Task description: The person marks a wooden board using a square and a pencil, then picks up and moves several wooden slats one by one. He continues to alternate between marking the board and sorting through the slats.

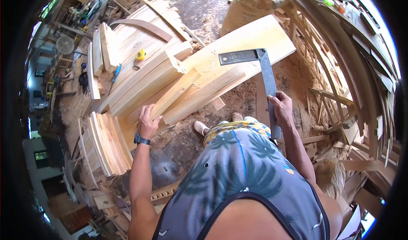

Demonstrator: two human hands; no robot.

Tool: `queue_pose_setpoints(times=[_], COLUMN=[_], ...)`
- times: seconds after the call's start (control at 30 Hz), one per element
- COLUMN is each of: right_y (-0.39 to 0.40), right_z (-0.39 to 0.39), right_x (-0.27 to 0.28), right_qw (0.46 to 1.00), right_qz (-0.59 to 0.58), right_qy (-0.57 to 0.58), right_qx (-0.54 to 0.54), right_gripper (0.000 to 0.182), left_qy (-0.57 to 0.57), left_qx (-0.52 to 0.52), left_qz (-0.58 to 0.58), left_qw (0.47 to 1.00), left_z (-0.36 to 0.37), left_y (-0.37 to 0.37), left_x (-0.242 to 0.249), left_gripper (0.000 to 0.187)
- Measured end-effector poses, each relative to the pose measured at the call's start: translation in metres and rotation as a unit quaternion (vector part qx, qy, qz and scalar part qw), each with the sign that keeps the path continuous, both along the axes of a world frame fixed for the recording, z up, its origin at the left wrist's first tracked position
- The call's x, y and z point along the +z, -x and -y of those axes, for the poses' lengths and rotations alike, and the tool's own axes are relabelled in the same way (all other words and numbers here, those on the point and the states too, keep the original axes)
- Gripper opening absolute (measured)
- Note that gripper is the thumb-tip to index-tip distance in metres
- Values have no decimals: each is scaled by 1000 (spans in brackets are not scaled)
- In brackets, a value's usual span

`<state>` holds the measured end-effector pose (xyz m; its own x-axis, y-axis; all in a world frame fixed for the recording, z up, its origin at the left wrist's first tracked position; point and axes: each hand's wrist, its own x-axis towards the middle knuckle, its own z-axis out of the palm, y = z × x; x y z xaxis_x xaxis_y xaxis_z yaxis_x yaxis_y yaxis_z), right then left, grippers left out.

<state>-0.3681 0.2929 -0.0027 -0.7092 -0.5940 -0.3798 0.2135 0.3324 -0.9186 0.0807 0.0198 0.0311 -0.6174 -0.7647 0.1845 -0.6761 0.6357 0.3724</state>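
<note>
In my right hand (280, 108) is a metal try square (267, 76), gripped by its blade, with the dark stock pointing left over a wide pale board (255, 40). My left hand (148, 120), wearing a dark watch, is at the near end of a narrow wooden piece (176, 91) that lies slanting on the boards. Its fingers are bent against that end. Beside the narrow piece lies a longer pale plank (204, 94). To the left are thick stacked beams (144, 80).
A yellow tape measure (140, 55) and a blue tool (117, 72) lie on boards at the left. A curved wooden strip (144, 27) is further back. Stacked curved pieces (111, 142) stand near my left arm. Wood strips lean at the right; a sack (244, 15) is behind.
</note>
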Motion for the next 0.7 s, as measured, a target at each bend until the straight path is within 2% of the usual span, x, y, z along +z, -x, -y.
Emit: queue_pose_setpoints(times=[0.13,0.3,0.43,0.5,0.53,0.6,0.63,0.7], right_y=[0,-9,-14,-19,-23,-29,-31,-32], right_z=[10,29,38,44,48,53,55,56], right_x=[19,25,35,26,29,29,21,15], right_qw=[1000,998,990,984,978,974,973,973], right_qz=[-10,-14,-31,-50,-69,-62,-55,-45], right_qy=[-12,-13,-61,-78,-97,-102,-99,-95], right_qx=[14,52,127,154,173,193,201,206], right_gripper=[29,31,36,36,36,34,33,32], left_qy=[-15,-6,-11,27,25,20,54,25], left_qx=[-24,-47,-46,-57,-62,-12,-15,-14], left_qz=[-2,-3,-3,-98,-98,-163,-159,-142], left_qw=[1000,999,999,993,993,986,986,989], left_z=[-23,-40,-44,-39,-35,-20,-12,-5], left_y=[51,116,145,154,160,178,188,209], left_x=[1,-23,-8,3,0,-13,-21,-35], left_gripper=[51,57,55,51,51,48,50,51])
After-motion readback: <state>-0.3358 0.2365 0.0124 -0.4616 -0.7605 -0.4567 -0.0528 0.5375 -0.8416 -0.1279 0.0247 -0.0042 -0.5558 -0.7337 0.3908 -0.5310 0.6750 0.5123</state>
